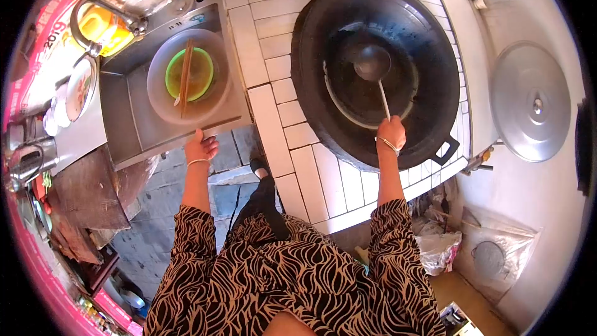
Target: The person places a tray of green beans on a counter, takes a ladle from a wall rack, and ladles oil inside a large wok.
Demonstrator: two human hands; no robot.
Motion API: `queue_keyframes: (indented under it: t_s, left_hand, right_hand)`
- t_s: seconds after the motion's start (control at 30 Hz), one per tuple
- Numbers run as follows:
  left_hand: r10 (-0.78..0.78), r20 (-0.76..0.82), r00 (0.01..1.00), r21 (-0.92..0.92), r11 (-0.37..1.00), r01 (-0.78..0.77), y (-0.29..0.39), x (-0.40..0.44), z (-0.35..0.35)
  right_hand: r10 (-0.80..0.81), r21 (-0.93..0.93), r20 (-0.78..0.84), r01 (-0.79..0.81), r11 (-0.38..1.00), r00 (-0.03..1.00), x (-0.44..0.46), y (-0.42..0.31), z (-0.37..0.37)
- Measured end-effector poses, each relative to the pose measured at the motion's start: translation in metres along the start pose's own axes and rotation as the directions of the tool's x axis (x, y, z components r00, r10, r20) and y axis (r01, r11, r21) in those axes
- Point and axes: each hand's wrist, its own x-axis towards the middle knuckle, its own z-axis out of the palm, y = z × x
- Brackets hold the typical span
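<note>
My right hand (390, 133) is closed round the handle of a ladle (372, 63), whose dark bowl is over the inside of a large black wok (438, 81). Some liquid seems to lie at the wok's bottom, though I cannot tell how much. Close to the sink's front edge, my left hand (201, 147) holds nothing, its fingers loosely curled and apart. Beyond it in the steel sink (140, 102) stands a translucent basin (158, 68). A green bowl (205, 89) is inside the basin, with a pair of wooden chopsticks (186, 78) lying across it.
White tiles (273, 130) surround the wok. A round metal lid (532, 99) leans at the right wall. A curved faucet (93, 46) and a yellow container (112, 28) are at the sink's back left. Plastic bags (437, 250) lie below the counter.
</note>
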Motion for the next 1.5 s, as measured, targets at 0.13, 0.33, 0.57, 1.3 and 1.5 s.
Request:
queue_keyframes:
  t_s: [0.13, 0.33, 0.57, 1.3, 1.5]
  left_hand:
    - [-0.05, 0.147, 0.988, -0.064, 0.996, 0.06, 0.0, 0.02, -0.017]
    - [0.003, -0.064, 0.998, 0.031, 1.0, -0.001, 0.004, 0.002, 0.0]
    - [0.0, 0.037, 0.999, -0.011, 1.0, 0.0, 0.004, 0.0, -0.002]
    - [0.069, -0.107, 0.992, 0.051, 0.997, -0.064, 0.0, -0.022, 0.017]
    - [0.064, -0.054, 0.996, 0.034, 0.997, -0.063, -0.006, -0.013, 0.013]
  right_hand:
    - [0.14, -0.178, 0.033, -0.132, 0.975, 0.99, 0.011, 0.036, 0.014]
    - [0.127, -0.167, 0.067, -0.115, 0.979, 0.99, 0.016, 0.04, 0.028]
    - [0.068, 0.187, 0.205, -0.108, 0.976, 0.976, 0.015, 0.016, 0.05]
    - [-0.446, 0.644, 0.035, 0.321, 0.695, 0.894, -0.054, -0.127, -0.05]
    - [-0.647, 0.262, -0.267, 0.7, 0.664, 0.714, -0.076, -0.17, -0.044]
